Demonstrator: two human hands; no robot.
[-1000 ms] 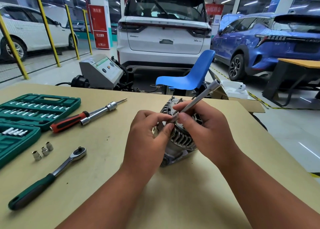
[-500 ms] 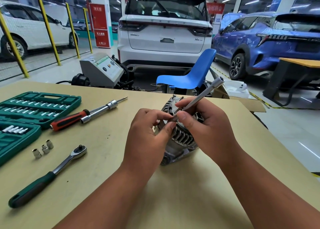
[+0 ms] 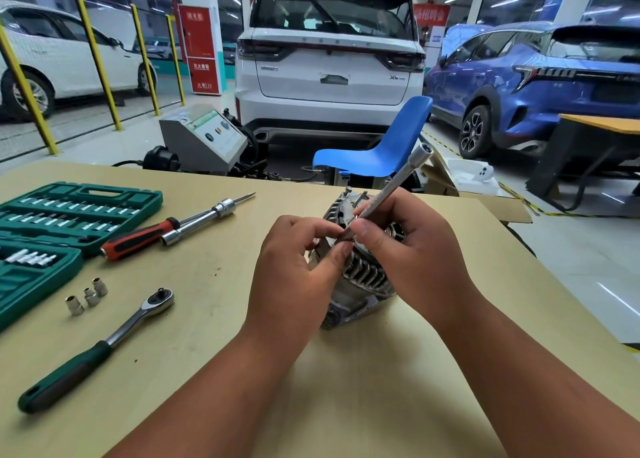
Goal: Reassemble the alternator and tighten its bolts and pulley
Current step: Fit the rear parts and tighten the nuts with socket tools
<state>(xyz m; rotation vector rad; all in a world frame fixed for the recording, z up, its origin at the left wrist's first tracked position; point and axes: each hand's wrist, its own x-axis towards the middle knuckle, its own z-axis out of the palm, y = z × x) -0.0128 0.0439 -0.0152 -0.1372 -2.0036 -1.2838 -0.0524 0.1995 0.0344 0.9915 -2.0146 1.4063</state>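
Note:
A silver finned alternator (image 3: 363,277) stands on the tan table (image 3: 214,336), partly hidden behind both hands. A long silver extension bar (image 3: 398,184) slants up to the right from its top face, socket end highest. My right hand (image 3: 412,250) grips the bar's lower part, with the thumb against it. My left hand (image 3: 294,270) pinches the bar's lower end with thumb and forefinger just above the alternator. The bar's tip and whatever it meets are hidden by my fingers.
At the left lie a green socket case (image 3: 69,212), a red-handled driver (image 3: 173,227), a green-handled ratchet (image 3: 100,347) and three loose sockets (image 3: 88,295). A blue chair (image 3: 381,149), a grey machine (image 3: 204,142) and parked cars stand beyond the table's far edge.
Both hands stay on the bar and alternator. The fingers have shifted only slightly on the bar; its slant is much the same.

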